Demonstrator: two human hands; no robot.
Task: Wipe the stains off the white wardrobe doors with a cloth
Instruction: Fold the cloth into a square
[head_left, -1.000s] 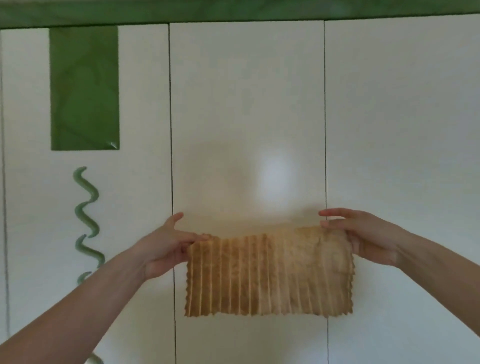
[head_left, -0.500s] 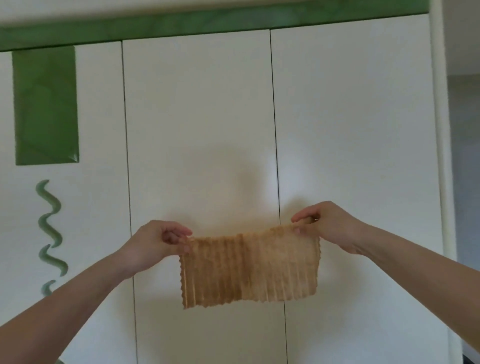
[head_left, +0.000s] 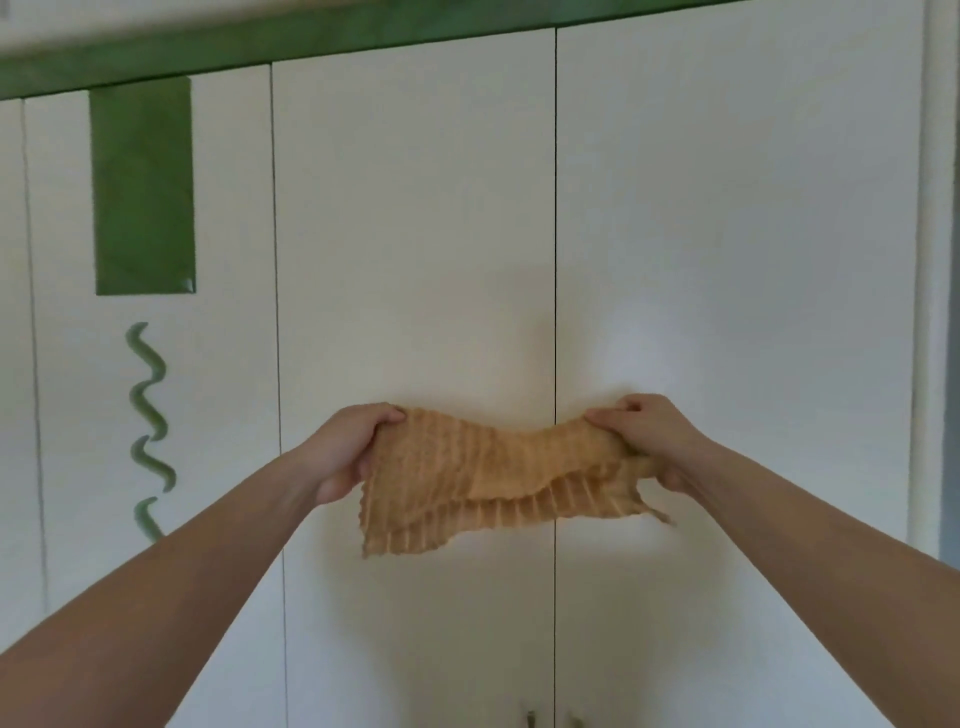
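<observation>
An orange ribbed cloth (head_left: 483, 475) hangs between both hands in front of the white wardrobe doors (head_left: 415, 234). My left hand (head_left: 345, 449) grips its left top edge, fingers curled over the fabric. My right hand (head_left: 649, 439) bunches the right end in a fist. The cloth is folded over on itself, with a lower layer drooping beneath. It is held a little off the door surface, across the seam between the middle door and the right door (head_left: 727, 234). I see no clear stains on the doors.
A green rectangle (head_left: 143, 187) and a wavy green handle (head_left: 148, 426) sit on the left door. A green band (head_left: 311, 36) runs along the top. Two small knobs (head_left: 530, 719) show at the bottom edge. The wardrobe's right side edge (head_left: 930, 312) is at far right.
The cloth was stretched flat and is now folded and crumpled between the hands. Both hands closed tighter on it, and the view shifted so the door seams moved.
</observation>
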